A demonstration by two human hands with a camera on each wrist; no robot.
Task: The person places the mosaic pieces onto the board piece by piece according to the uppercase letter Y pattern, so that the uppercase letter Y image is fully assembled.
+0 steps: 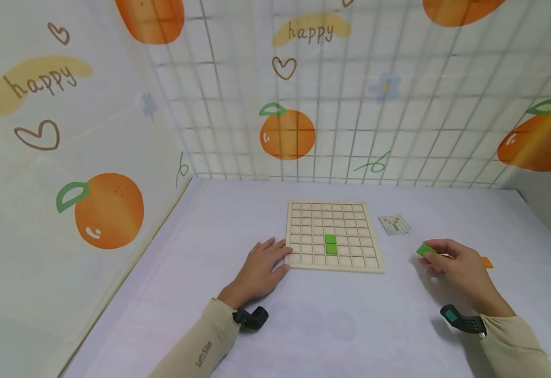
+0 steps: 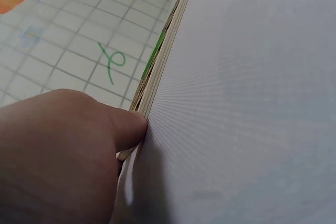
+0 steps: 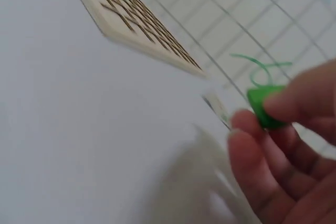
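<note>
A pale wooden grid board (image 1: 308, 231) lies flat on the table, and two green square blocks (image 1: 331, 244) sit in adjoining cells, one behind the other. My left hand (image 1: 258, 273) rests at the board's left edge with fingers extended, its thumb by the near left corner. In the left wrist view that thumb (image 2: 128, 128) touches the board's side. To the right of the board, my right hand (image 1: 459, 268) pinches a green block (image 1: 425, 250) between thumb and fingers, above the table. The right wrist view shows this green block (image 3: 265, 106) slightly blurred.
A small card with a printed coloured grid pattern (image 1: 395, 224) lies right of the board. Orange pieces (image 1: 487, 262) are partly hidden behind my right hand. A wall sheet with printed oranges (image 1: 288, 135) stands behind the table (image 1: 327, 336).
</note>
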